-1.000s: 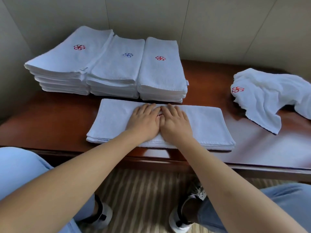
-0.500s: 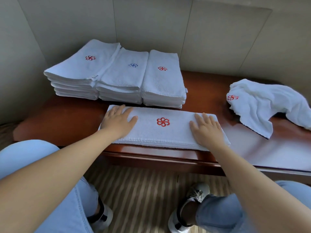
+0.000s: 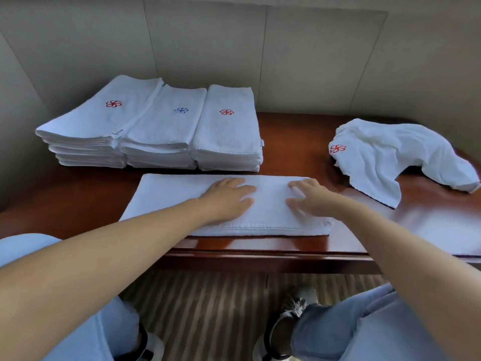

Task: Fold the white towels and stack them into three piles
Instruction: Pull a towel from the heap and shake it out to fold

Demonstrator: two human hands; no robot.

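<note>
From the head camera, a long white terry towel folded into a flat strip (image 3: 182,196) is lying lengthwise along the near edge of the glossy reddish-brown wooden table (image 3: 294,142), probably so that it is sitting within easy reach for its next fold. Behind it, touching one another against the pale panelled wall (image 3: 325,61), three piles of folded white towels are standing: the left pile with a red flower emblem on top (image 3: 104,118), the middle pile with a blue emblem (image 3: 169,121) and the right pile with a red emblem (image 3: 226,126), likely kept close so a finished towel is needing only a short lift. Well apart on the right, a crumpled white towel with a red emblem (image 3: 385,155) is waiting unfolded. The left hand (image 3: 229,199) is lying flat, fingers straight and spread, pressing on the strip's middle; the right hand (image 3: 309,196) is resting beside it, fingers extended and slightly blurred, touching the cloth. Neither hand is gripping anything; both appear to be smoothing the surface.
</note>
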